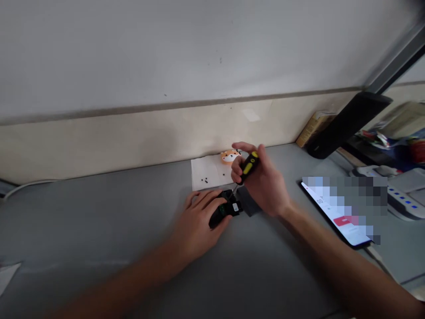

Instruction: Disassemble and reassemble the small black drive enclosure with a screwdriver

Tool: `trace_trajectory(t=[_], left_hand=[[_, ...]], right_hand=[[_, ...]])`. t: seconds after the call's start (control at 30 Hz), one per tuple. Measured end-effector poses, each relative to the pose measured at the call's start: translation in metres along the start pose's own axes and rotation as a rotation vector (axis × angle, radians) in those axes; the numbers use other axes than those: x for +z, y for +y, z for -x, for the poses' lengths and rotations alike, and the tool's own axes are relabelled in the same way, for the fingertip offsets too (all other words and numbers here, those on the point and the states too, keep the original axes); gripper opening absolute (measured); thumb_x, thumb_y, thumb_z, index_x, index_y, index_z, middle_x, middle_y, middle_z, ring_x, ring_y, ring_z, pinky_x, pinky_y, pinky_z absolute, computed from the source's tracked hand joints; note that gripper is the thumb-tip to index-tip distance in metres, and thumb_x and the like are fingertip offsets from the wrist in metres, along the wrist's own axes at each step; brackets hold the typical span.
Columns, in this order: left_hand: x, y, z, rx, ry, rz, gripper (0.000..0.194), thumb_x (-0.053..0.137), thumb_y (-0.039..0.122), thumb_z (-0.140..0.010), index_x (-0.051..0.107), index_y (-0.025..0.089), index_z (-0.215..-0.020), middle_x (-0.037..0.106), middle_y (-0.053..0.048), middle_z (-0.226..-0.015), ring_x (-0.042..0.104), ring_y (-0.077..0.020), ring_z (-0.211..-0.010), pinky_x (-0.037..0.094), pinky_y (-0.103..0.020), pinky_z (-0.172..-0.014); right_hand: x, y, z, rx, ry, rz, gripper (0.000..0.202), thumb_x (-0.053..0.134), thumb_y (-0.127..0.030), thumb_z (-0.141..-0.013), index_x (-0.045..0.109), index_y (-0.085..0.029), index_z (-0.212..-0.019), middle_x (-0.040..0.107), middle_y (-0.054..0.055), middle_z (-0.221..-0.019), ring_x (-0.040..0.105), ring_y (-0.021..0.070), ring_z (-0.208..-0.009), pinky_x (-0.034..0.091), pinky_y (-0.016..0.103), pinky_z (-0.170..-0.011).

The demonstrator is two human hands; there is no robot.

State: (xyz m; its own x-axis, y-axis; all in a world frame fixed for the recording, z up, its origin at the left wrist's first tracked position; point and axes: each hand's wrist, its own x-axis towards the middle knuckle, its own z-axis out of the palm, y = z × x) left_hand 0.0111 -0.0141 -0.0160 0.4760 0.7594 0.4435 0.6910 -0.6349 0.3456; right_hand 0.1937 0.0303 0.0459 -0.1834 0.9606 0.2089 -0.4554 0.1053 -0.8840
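Observation:
Near the middle of the grey table, my left hand (202, 217) is wrapped round a small black device (235, 207) with a white label and a green part, holding it against the table. A black and yellow screwdriver (249, 168) is in my right hand (265, 181), its thin shaft slanting down to the device's upper part. Whether the tip touches a screw is too small to tell. Behind the device lies a white paper (212, 167) with several tiny black screws (205, 180). At the paper's back edge is an orange and white animal-faced object (229, 156). A dark flat piece (249, 201) lies under my right hand.
A phone (335, 212), partly pixelated, lies at the right, with a white power strip (405, 199) beyond it. A black cylinder (348, 124) leans by a yellowish box (314, 128) at the back right. The wall (133, 141) runs behind the table (99, 212).

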Motion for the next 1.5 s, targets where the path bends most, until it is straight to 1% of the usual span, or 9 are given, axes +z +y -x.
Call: trace_trajectory(t=[0.27, 0.37, 0.53, 0.77, 0.97, 1.1, 1.23, 1.4, 1.5], left_hand=[[-0.0012, 0.0031, -0.0011, -0.001, -0.009, -0.031, 0.016, 0.063, 0.031, -0.098, 0.066, 0.025, -0.113, 0.072, -0.007, -0.131, 0.067, -0.0279, -0.121, 0.043, -0.052, -0.109], [-0.0021, 0.0033, -0.0017, -0.001, -0.008, -0.034, 0.016, 0.062, 0.032, -0.098, 0.067, 0.024, -0.112, 0.073, -0.007, -0.129, 0.068, -0.0279, -0.119, 0.043, -0.052, -0.109], [-0.0003, 0.0014, -0.0013, -0.001, 0.004, -0.034, 0.016, 0.062, 0.031, -0.098, 0.067, 0.024, -0.111, 0.073, -0.008, -0.128, 0.067, -0.0276, -0.119, 0.045, -0.051, -0.108], [-0.0008, 0.0015, -0.0018, 0.007, -0.013, -0.018, 0.016, 0.062, 0.03, -0.098, 0.066, 0.024, -0.112, 0.072, -0.007, -0.129, 0.066, -0.0268, -0.12, 0.047, -0.049, -0.107], [-0.0002, 0.0003, -0.001, 0.022, 0.005, -0.032, 0.017, 0.062, 0.031, -0.098, 0.066, 0.024, -0.113, 0.072, -0.008, -0.129, 0.066, -0.0273, -0.121, 0.048, -0.05, -0.106], [-0.0008, 0.0014, -0.0016, 0.023, -0.001, -0.031, 0.017, 0.063, 0.029, -0.097, 0.067, 0.024, -0.113, 0.072, -0.007, -0.131, 0.066, -0.0275, -0.121, 0.047, -0.05, -0.107], [-0.001, 0.0024, -0.0019, 0.021, 0.006, -0.025, 0.017, 0.064, 0.028, -0.096, 0.067, 0.023, -0.113, 0.072, -0.007, -0.129, 0.067, -0.028, -0.119, 0.047, -0.051, -0.107], [-0.0004, 0.0019, -0.0008, 0.028, 0.019, -0.016, 0.015, 0.063, 0.028, -0.097, 0.067, 0.024, -0.111, 0.072, -0.008, -0.13, 0.066, -0.0273, -0.121, 0.047, -0.051, -0.107], [-0.0003, 0.0021, -0.0008, 0.031, 0.026, -0.028, 0.013, 0.062, 0.029, -0.097, 0.068, 0.024, -0.108, 0.072, -0.008, -0.13, 0.066, -0.0274, -0.122, 0.047, -0.052, -0.107]], right_hand=[[0.0043, 0.0016, 0.0024, -0.063, 0.108, 0.047, 0.053, 0.082, -0.055, -0.077, 0.038, -0.025, -0.075, 0.046, -0.009, -0.062, 0.041, 0.0076, -0.047, 0.036, 0.025, -0.048], [0.0053, 0.0004, 0.0017, -0.054, 0.081, 0.022, 0.045, 0.068, -0.064, -0.087, 0.048, -0.024, -0.079, 0.037, -0.01, -0.057, 0.032, 0.0076, -0.045, 0.031, 0.025, -0.046], [0.0028, -0.0014, -0.0003, -0.045, 0.107, 0.04, 0.04, 0.058, -0.063, -0.094, 0.065, -0.024, -0.098, 0.053, -0.003, -0.073, 0.051, 0.011, -0.064, 0.044, 0.027, -0.063], [0.0059, 0.0019, 0.0004, -0.099, 0.209, 0.122, 0.055, 0.076, -0.064, -0.079, 0.037, -0.025, -0.073, 0.047, -0.009, -0.059, 0.042, 0.0074, -0.044, 0.037, 0.025, -0.048], [0.0076, -0.0007, 0.0028, -0.035, 0.06, 0.017, 0.04, 0.058, -0.064, -0.093, 0.064, -0.024, -0.095, 0.049, -0.004, -0.068, 0.047, 0.0113, -0.058, 0.043, 0.028, -0.059], [0.0056, -0.001, 0.0034, -0.086, 0.121, 0.041, 0.038, 0.08, -0.053, -0.081, 0.056, -0.023, -0.079, 0.057, -0.003, -0.079, 0.056, 0.0107, -0.068, 0.046, 0.027, -0.064], [0.0056, -0.0004, 0.0027, -0.06, 0.123, 0.038, 0.051, 0.08, -0.054, -0.08, 0.04, -0.024, -0.073, 0.047, -0.009, -0.065, 0.04, 0.0063, -0.046, 0.033, 0.025, -0.047], [0.0065, 0.0017, 0.0032, -0.048, 0.045, 0.032, 0.042, 0.055, -0.064, -0.095, 0.065, -0.023, -0.096, 0.046, -0.005, -0.066, 0.044, 0.0096, -0.055, 0.04, 0.027, -0.055], [0.0057, 0.0021, 0.0041, -0.031, 0.067, 0.023, 0.038, 0.065, -0.061, -0.091, 0.067, -0.023, -0.097, 0.056, -0.002, -0.079, 0.055, 0.0109, -0.069, 0.048, 0.027, -0.067]])
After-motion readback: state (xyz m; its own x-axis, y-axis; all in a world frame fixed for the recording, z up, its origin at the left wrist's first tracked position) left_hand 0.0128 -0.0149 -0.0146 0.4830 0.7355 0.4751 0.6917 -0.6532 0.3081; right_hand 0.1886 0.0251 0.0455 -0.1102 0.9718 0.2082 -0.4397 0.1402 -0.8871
